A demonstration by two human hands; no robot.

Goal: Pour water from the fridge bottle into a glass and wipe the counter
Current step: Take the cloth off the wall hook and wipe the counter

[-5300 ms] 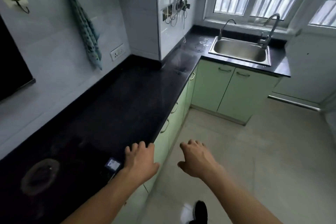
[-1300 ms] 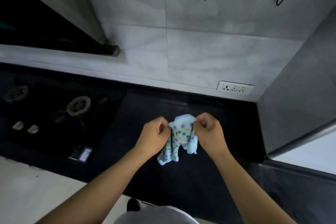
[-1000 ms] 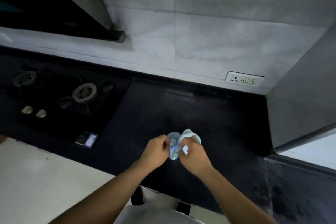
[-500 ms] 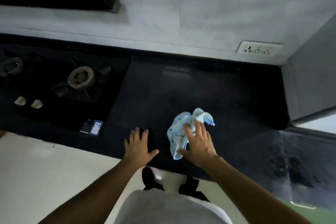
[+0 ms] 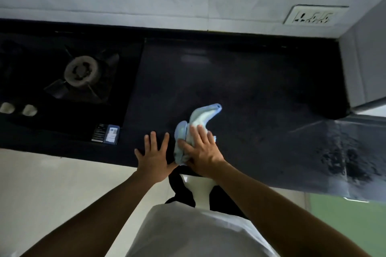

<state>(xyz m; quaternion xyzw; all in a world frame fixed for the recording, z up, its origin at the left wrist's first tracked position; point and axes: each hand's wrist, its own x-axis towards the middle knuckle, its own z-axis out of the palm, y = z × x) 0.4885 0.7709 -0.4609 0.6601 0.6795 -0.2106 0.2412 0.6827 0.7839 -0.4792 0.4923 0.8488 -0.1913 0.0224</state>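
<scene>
Slid nearer the flat left hand, one cloth lies under the flat right hand.

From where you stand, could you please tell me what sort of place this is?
Most likely a home kitchen: a gas burner set in a black counter, a wall socket above it, and the right hand pressing a cloth on it.
</scene>
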